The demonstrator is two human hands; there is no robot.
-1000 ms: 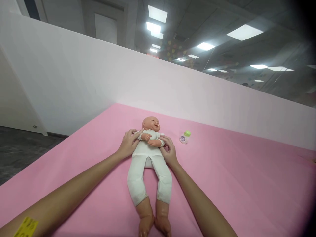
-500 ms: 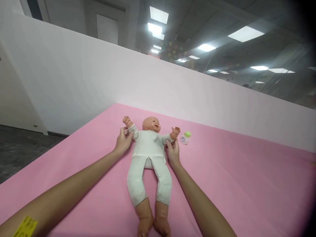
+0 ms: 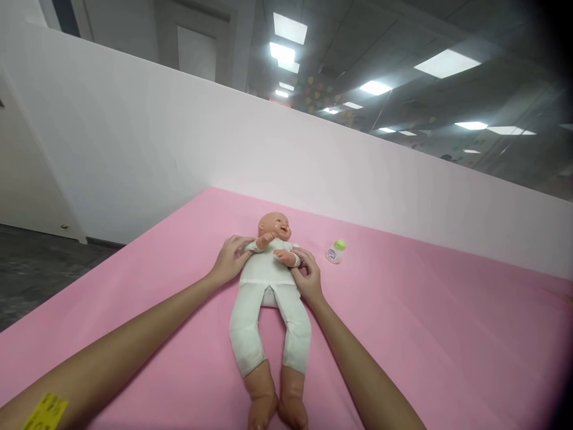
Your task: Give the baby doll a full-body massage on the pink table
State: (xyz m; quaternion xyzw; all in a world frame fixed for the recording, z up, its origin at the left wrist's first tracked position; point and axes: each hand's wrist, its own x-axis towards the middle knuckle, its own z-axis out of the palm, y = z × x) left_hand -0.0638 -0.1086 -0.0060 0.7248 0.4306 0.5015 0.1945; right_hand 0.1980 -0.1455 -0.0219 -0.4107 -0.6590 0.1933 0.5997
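The doll [image 3: 269,272] in white clothes lies on its back at the centre of the frame, its head toward the top and its 2 bare feet at the lower edge. It rests on a pink surface [image 3: 403,322], which fills most of the lower half of the picture. The 2 arms of the doll are bent over its chest.

The left hand [image 3: 230,258], to the left of the chest, pinches 1 sleeved arm between fingers and thumb. The right hand [image 3: 310,275], at the other side, has its fingers curled and its thumb below, and so it grips the other sleeved arm.

Right of centre, near the right hand but apart from it, there is 1 small bottle [image 3: 333,255] with a green cap. A yellow label [image 3: 47,412] is on the left forearm, at lower left. A white partition [image 3: 277,152] crosses the frame behind the doll; ceiling lamps [image 3: 447,63] shine at upper right.
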